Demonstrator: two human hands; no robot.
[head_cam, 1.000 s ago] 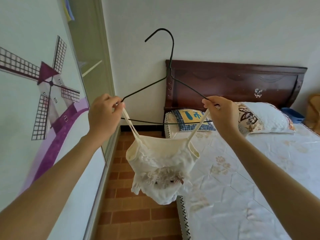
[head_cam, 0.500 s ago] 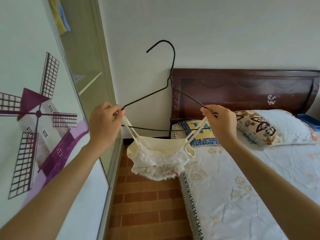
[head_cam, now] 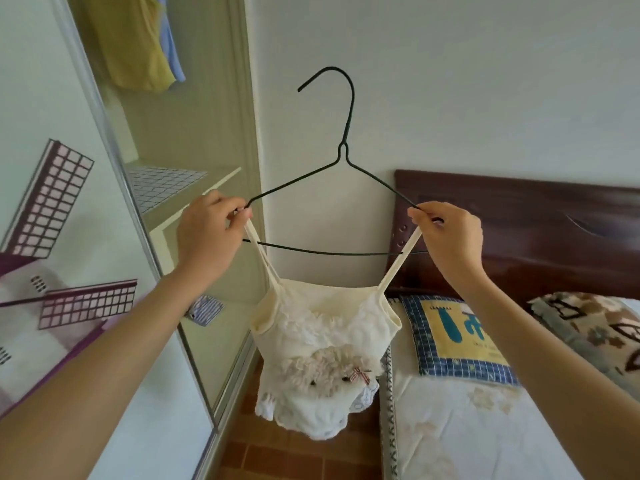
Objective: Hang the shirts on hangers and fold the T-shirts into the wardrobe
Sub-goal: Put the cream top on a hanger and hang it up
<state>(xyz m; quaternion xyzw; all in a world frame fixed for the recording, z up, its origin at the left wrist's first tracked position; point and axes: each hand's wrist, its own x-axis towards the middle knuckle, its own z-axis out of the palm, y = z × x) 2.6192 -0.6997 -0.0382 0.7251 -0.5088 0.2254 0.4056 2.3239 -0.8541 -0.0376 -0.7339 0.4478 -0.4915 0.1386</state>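
I see L hand (head_cam: 207,237) & R hand (head_cam: 450,237) each pinching a strap of the cream camisole (head_cam: 322,348) against the ends of a black wire hanger (head_cam: 341,161). Top hangs mid-air between the open wardrobe (head_cam: 194,188) & the bed (head_cam: 485,427).

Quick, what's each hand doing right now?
Left hand: pinches the hanger end and a camisole strap.
Right hand: pinches the other end and strap.
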